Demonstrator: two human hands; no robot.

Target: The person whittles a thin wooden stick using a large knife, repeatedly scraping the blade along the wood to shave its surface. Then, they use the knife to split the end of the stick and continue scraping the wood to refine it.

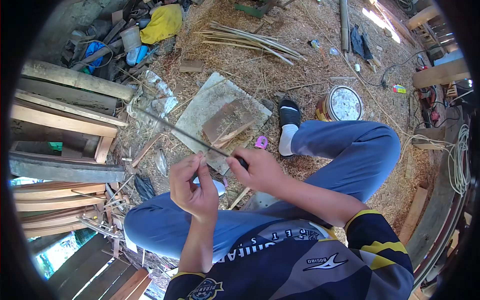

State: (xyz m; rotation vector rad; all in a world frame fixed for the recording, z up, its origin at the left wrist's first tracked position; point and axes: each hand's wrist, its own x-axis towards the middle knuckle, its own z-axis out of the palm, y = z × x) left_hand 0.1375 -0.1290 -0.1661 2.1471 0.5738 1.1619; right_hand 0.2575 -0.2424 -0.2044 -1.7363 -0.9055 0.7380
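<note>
My right hand (257, 170) is closed around the black handle of a long, thin-bladed knife (177, 131), whose dark blade points up and to the left. Beside the blade, the fingertips of my left hand (192, 185) are pinched together; what they hold is too small to make out. Below the blade, a brown wooden block (227, 120) with shavings lies on a pale square board (202, 97). A pink ring-shaped piece (261, 142) is at the board's right edge.
Shavings cover the ground. A bundle of thin wooden strips (252, 40) lies beyond the board. A paint bucket (345, 103) stands near my right knee. Wooden frames (65, 130) line the left side; a coiled pale cord (461, 160) hangs at right.
</note>
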